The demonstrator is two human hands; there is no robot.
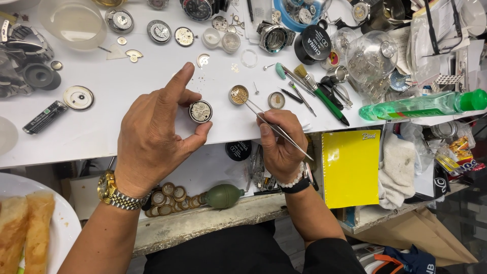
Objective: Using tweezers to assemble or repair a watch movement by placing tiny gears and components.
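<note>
**A:** What's nearest the camera?

**B:** A green rubber dust blower lies on the lower shelf beside a cluster of watch movements, with a yellow notebook off to the right.

**A:** And the hands?

**B:** The left hand, a gold wristwatch on its wrist, pinches a round watch movement between thumb and fingers, index finger raised, at the front of the white workbench. The right hand is closed around steel tweezers; their tips reach up-left to a small round brass-coloured part resting on the bench, just right of the movement.

**A:** Are the tips touching it?

**B:** They meet its edge; I cannot tell if they grip it.

**A:** Farther back?

**B:** A small round dish, then a green-handled brush among other tools, a green plastic bottle lying on its side, and dials and watch cases scattered along the far edge.
</note>
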